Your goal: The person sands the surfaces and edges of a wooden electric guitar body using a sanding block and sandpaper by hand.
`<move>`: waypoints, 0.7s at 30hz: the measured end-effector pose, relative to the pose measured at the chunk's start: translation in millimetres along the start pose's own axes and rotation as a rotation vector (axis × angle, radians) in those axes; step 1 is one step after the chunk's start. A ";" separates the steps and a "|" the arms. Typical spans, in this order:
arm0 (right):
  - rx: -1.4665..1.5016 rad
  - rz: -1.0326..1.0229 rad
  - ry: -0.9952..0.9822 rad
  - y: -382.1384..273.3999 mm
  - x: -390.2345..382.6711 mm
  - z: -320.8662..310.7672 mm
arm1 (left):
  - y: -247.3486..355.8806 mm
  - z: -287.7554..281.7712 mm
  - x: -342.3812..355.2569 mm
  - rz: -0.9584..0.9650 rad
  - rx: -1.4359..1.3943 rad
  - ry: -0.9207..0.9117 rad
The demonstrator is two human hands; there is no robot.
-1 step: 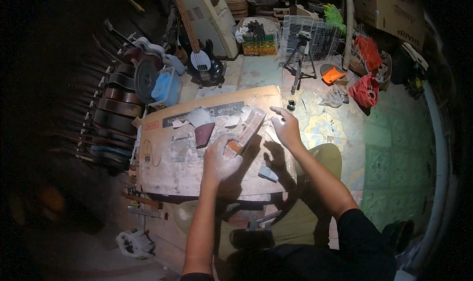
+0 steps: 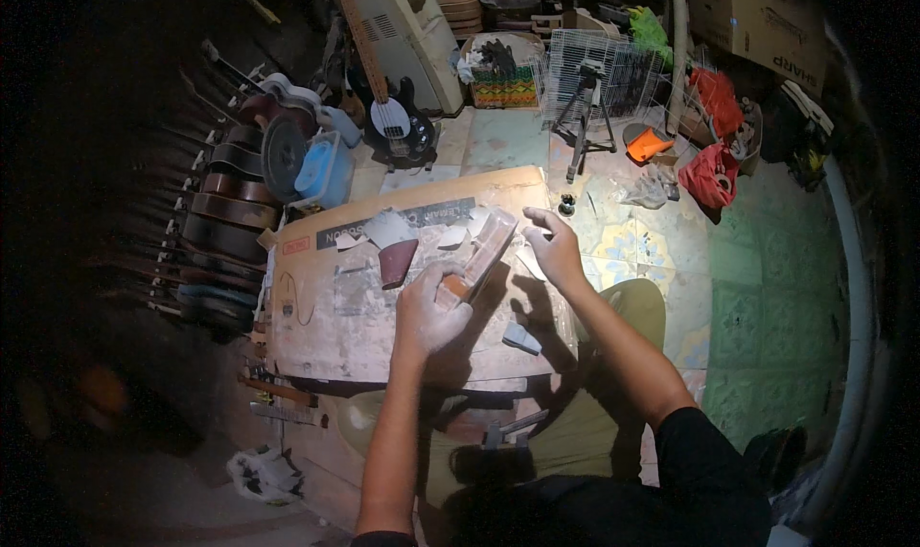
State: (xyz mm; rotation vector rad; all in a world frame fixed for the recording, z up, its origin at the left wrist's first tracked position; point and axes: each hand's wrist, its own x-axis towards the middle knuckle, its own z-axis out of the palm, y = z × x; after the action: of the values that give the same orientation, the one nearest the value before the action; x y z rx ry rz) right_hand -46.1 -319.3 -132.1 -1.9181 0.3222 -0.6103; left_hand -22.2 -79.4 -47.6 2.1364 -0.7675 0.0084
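Note:
My left hand, pale with dust, grips the lower end of a long wooden piece, dusty on top and reddish-brown near my fingers, held slanting up to the right over a cardboard sheet. My right hand is just right of its upper end, fingers apart, index finger raised, holding nothing. To the left lie a maroon abrasive-looking piece, a pale grey sheet and torn paper scraps. A small grey-blue folded piece rests below the wooden piece.
A row of guitars stands left, a black-and-white bass behind the cardboard, beside a blue tub. A wire cage, tripod, red bags and orange object sit on the tiled floor around it.

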 end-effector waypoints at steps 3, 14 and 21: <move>0.423 0.317 -0.160 -6.7 4.8 19.1 | -0.2 -1.2 -2.0 -0.051 0.040 -0.025; 0.487 0.423 -0.192 10.1 -33.5 -3.0 | 33.1 27.8 -28.8 -0.048 0.017 -0.090; 0.542 0.347 -0.170 9.2 -40.7 -11.1 | 30.3 35.3 -37.9 0.012 0.052 -0.096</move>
State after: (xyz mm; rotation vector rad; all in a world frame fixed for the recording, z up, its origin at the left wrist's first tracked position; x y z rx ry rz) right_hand -85.6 -312.0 -147.8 -1.3401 0.3315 -0.2627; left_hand -77.8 -99.0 -58.6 2.1948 -0.8439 -0.0693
